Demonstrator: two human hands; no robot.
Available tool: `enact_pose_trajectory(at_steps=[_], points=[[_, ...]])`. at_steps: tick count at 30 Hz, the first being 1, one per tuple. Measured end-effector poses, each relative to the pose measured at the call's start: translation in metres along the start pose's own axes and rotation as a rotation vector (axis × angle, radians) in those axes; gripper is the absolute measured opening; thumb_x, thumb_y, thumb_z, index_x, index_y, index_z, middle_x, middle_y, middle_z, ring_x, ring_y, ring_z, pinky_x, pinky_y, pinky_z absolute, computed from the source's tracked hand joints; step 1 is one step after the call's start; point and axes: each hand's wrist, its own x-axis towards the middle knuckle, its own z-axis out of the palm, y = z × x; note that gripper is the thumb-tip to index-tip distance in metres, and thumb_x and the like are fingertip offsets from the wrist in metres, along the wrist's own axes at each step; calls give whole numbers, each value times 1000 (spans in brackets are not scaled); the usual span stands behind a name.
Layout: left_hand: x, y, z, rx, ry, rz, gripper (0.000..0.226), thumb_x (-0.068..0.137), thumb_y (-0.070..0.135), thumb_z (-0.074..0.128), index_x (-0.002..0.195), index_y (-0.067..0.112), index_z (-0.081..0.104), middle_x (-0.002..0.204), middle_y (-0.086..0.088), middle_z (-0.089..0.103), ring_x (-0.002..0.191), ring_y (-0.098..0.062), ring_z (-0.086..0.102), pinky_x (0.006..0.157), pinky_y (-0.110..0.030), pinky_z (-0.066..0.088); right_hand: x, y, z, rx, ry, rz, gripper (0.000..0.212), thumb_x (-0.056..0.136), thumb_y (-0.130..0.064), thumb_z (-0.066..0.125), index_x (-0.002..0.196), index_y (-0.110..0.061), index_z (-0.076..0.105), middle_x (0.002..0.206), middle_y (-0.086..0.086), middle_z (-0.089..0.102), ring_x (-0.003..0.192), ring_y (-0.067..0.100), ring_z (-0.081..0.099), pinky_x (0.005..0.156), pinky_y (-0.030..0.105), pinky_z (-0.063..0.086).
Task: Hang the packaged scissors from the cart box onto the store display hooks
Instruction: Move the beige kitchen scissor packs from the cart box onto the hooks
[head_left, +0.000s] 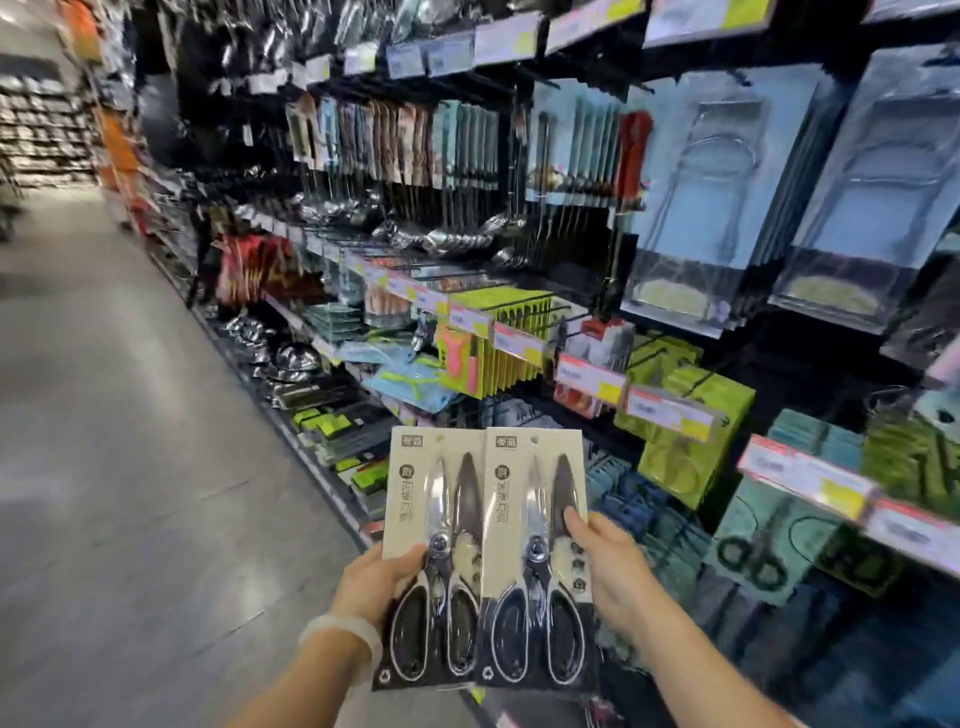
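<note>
- My left hand (387, 571) grips the left scissors pack (434, 556) at its left edge, thumb on the front by the pivot.
- My right hand (605, 564) holds the right scissors pack (535, 556) at its right edge, thumb pressed on the blister over the blade.
- Both packs stand upright side by side in front of the lower shelving, the right one lapping over the left one's edge; no cart box shows.
- I judge this the carry to the hooks, with neither pack hung yet.
- To do it well, I would hang one pack at a time, keeping its hang hole (533, 440) at the top edge clear of fingers.
- I would find an empty display hook (571, 332) first; the shelving is blurred, so I cannot tell which one suits.
</note>
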Motion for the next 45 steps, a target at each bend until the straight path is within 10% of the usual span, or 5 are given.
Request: enact_pose_trajectory(at_steps=[14,20,31,38,45], points=[[176,130,-93,94,-115,12,29,86,-2,61,114,2,60,65,-2,73,52,-11,70,40,-18,50,119,-13,137,76,257,16,39,92,-32,55,126,-13,54,132,5,57,121,28,53,107,51,39],[223,135,-100,137,-137,-8,32,86,2,62,118,2,58,58,6,72,71,-17,66,55,-27,47,178,2,144,11,309,21,64,86,-42,61,139,-12,41,143,6,46,127,28,48,108,52,38],[312,196,-63,264,-296,-24,12,86,-1,62,97,2,61,60,-6,73,48,-16,69,37,-19,48,267,-57,172,14,362,-129,37,95,-32,51,122,-7,49,140,10,48,118,20,48,92,32,39],[350,192,-48,311,-351,-67,17,83,1,65,99,6,65,74,-11,75,65,-23,69,51,-26,52,291,-51,172,60,433,-114,56,94,-32,51,142,-6,37,140,8,47,124,24,45,96,33,36],[385,209,-44,408,-442,-134,40,73,8,77,111,3,66,98,-18,73,100,-36,66,99,-48,46,293,-41,176,176,483,-111,47,94,-29,52,136,-10,45,132,-1,49,127,20,42,106,38,30]])
